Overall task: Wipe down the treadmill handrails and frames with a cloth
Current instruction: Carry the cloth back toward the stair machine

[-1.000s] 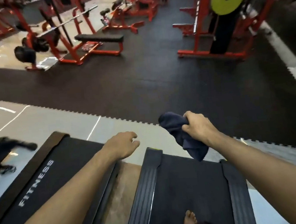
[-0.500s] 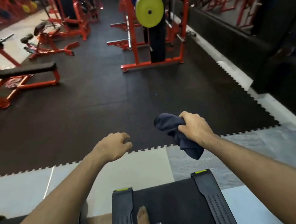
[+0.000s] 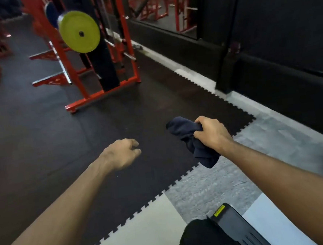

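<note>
Nearest me, at the bottom of the view, only the tail end of one treadmill side rail (image 3: 238, 232) shows, with the person's dark shorts (image 3: 196, 238) just to its left. Both forearms reach out over the floor. The left hand (image 3: 122, 154) hangs with fingers loosely curled and holds nothing. The right hand (image 3: 211, 133) grips a dark blue cloth (image 3: 187, 131) bunched in its fist, a tail drooping below, clear of any treadmill surface. Beyond lie the rubber mat (image 3: 58, 133), a red rack (image 3: 102, 94) carrying a yellow-green plate (image 3: 79, 31), and a dark wall (image 3: 288, 49) on the right.

No handrail is in sight, so I judge the person is between surfaces. It would be best to turn back to the machine, spread the cloth flat over the palm and run it along each rail in long overlapping strokes.

Against half a second ago, the view has swung right: the rack sits further left, and the second deck rail and the bare foot are gone. The grip on the cloth is unchanged.
</note>
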`<action>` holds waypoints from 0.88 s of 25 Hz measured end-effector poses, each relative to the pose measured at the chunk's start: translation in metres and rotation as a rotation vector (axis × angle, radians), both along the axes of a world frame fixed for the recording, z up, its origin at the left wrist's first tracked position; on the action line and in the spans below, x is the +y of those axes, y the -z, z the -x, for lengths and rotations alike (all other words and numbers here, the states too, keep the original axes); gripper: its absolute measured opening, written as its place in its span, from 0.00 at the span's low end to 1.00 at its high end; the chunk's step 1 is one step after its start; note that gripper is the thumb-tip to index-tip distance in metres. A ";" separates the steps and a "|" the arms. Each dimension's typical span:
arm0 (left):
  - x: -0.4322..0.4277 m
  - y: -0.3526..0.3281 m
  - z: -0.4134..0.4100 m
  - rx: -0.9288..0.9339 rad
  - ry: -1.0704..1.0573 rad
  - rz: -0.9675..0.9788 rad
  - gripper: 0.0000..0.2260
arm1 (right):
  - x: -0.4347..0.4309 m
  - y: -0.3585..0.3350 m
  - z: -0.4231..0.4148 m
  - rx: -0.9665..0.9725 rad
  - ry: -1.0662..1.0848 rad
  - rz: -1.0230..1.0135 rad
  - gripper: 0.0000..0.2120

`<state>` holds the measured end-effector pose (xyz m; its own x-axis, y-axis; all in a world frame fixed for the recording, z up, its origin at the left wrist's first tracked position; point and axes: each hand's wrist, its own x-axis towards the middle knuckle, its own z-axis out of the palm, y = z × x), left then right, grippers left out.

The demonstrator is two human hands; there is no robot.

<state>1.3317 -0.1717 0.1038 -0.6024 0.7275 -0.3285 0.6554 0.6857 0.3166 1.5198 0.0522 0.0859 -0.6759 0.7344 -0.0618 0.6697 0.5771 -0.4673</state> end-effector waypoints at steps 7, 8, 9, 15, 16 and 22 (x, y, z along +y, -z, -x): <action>0.200 0.092 0.110 0.031 0.256 -0.011 0.19 | 0.144 0.100 0.061 0.056 0.245 -0.028 0.08; 0.236 0.117 0.120 0.052 0.307 -0.002 0.19 | 0.171 0.125 0.064 0.072 0.289 -0.041 0.08; 0.279 0.146 0.129 0.091 0.379 0.006 0.20 | 0.200 0.153 0.066 0.087 0.338 -0.060 0.08; 0.484 0.210 0.134 0.126 0.733 0.035 0.20 | 0.315 0.224 0.038 0.097 0.679 -0.033 0.05; 0.520 0.204 0.129 0.116 0.784 0.029 0.19 | 0.334 0.219 0.027 0.102 0.738 -0.016 0.05; 0.735 0.206 0.071 0.070 1.108 -0.029 0.19 | 0.449 0.213 -0.031 0.116 1.090 -0.031 0.09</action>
<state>1.2603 0.5636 -0.1019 0.3697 0.8815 -0.2936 0.9181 -0.2980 0.2614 1.5503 0.5014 -0.1274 0.3363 0.9417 -0.0107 0.7805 -0.2851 -0.5563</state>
